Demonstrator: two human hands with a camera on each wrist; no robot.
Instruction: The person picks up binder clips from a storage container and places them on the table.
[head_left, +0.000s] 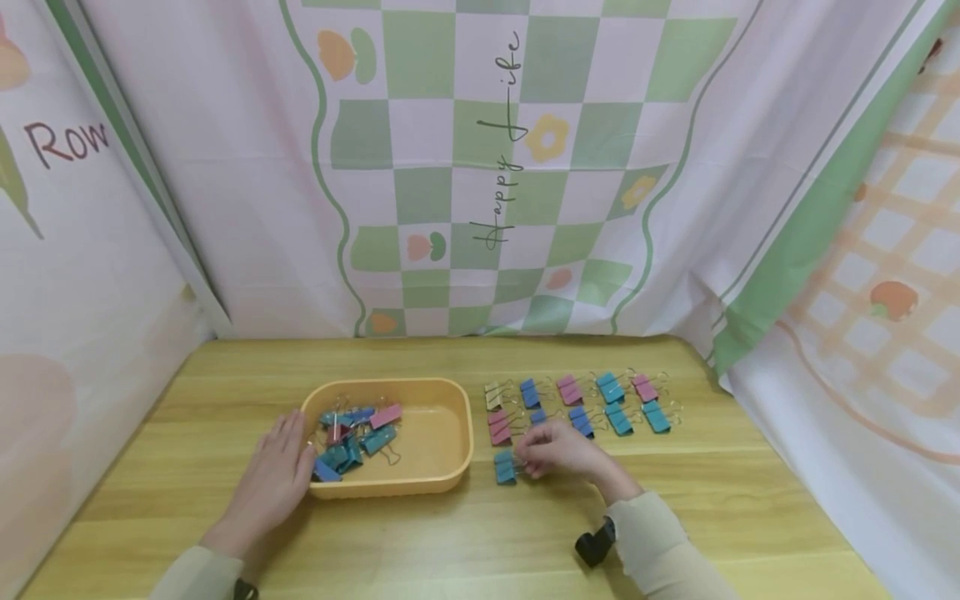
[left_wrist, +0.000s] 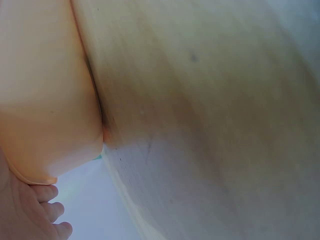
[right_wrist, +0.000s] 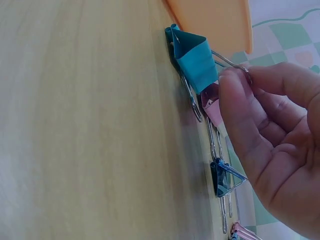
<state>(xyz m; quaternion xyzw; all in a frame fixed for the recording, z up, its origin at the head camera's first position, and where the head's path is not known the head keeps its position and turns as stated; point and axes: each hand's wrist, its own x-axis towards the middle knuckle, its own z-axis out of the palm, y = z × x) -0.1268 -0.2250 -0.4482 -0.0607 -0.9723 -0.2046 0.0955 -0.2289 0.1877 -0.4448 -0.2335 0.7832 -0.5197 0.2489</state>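
My right hand (head_left: 566,454) pinches a wire handle of a teal binder clip (head_left: 505,468) between thumb and forefinger. In the right wrist view, that clip's teal body (right_wrist: 197,62) is close to the table surface, with its other handle pointing down along the wood. My left hand (head_left: 277,467) rests against the left side of the yellow-orange tray (head_left: 442,482), fingers extended along its wall. Inside the tray's left half lies a jumbled pile of teal, blue and pink binder clips (head_left: 378,439).
Two rows of binder clips lie right of the tray, including a beige clip (head_left: 493,396), a pink clip (head_left: 499,427) and a teal clip (head_left: 656,417). All stand on a wooden table (head_left: 420,542). A checked curtain (head_left: 487,133) hangs behind.
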